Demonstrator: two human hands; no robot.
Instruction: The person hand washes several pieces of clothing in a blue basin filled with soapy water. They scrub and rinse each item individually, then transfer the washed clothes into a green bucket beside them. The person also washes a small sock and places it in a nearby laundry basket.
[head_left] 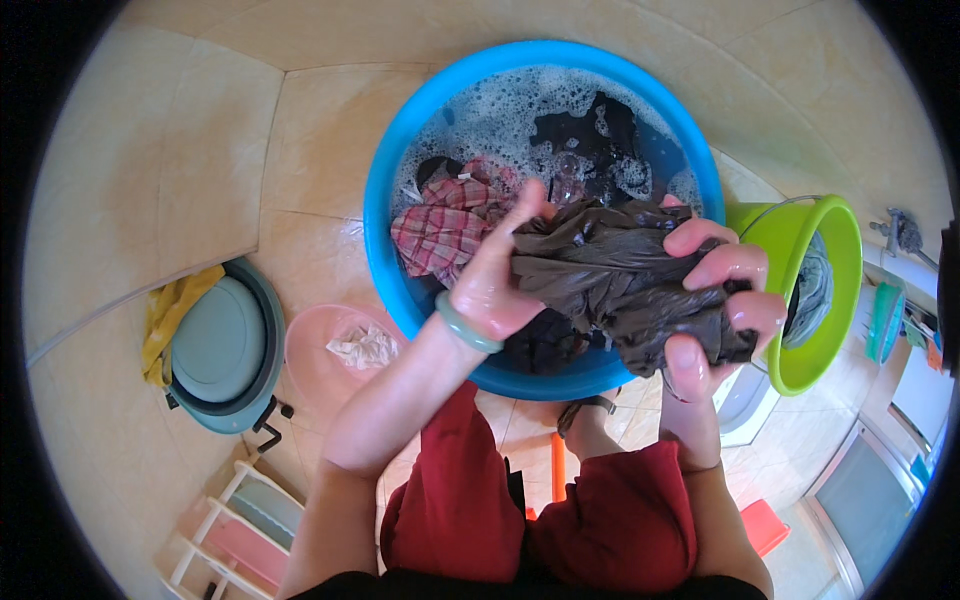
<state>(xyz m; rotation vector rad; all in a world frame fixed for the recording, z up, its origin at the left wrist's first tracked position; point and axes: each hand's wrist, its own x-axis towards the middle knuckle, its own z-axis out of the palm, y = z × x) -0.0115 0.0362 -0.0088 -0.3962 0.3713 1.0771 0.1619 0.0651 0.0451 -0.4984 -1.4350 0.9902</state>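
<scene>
A wet, dark brown garment (610,270) is bunched between my hands above a large blue basin (377,210). My left hand (490,290), with a pale green bangle on its wrist, grips the left end; its thumb points up and its fingers are hidden by the cloth. The right end is in my right hand (740,285), whose wet fingers curl over the fabric. Inside the basin, a red plaid cloth (440,235) lies at the left of the foamy water. A black cloth (590,135) floats toward the far right, and dark fabric (545,340) shows beneath my hands.
A lime green bucket (845,250) with grey-blue cloth inside tilts at the right. Left of the basin sit a pink basin (305,345) holding white cloth, and a grey-green tub (225,340) with a yellow cloth (165,335) beside it. A white rack (215,520) stands lower left.
</scene>
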